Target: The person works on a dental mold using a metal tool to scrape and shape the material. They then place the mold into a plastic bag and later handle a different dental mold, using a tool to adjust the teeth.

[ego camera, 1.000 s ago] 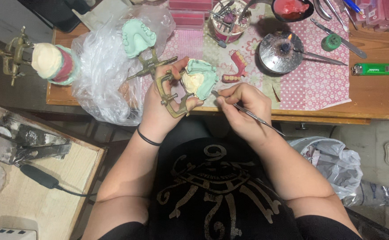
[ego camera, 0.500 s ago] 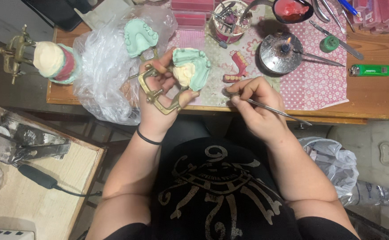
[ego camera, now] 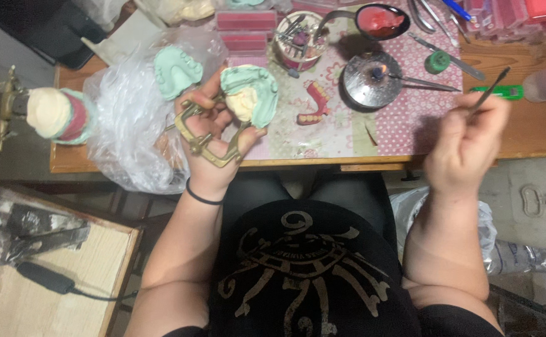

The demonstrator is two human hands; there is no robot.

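The left hand [ego camera: 214, 146] holds a brass articulator [ego camera: 201, 134] with a green dental cast [ego camera: 251, 93] mounted on it, raised just above the near edge of the bench [ego camera: 535, 131]; its fingers [ego camera: 201, 103] are curled around the frame and the thumb presses the lower bar. The right hand [ego camera: 463, 140] is lifted well off to the right, its fingers pinched together on a thin metal instrument [ego camera: 490, 92] whose tip points up and away.

The cast sits at the top of the frame and leans over the bench edge — if the grip on the brass loosens, it could likely tip out and drop to the lap or the floor. A small burner [ego camera: 370, 78] with a lit flame stands between the two hands, next to the pink denture set [ego camera: 313, 103]; a careless sweep of the right hand back toward the cast could brush the flame or knock the denture. The clear plastic bag [ego camera: 129, 131] lies just beside the left wrist and might snag the frame.
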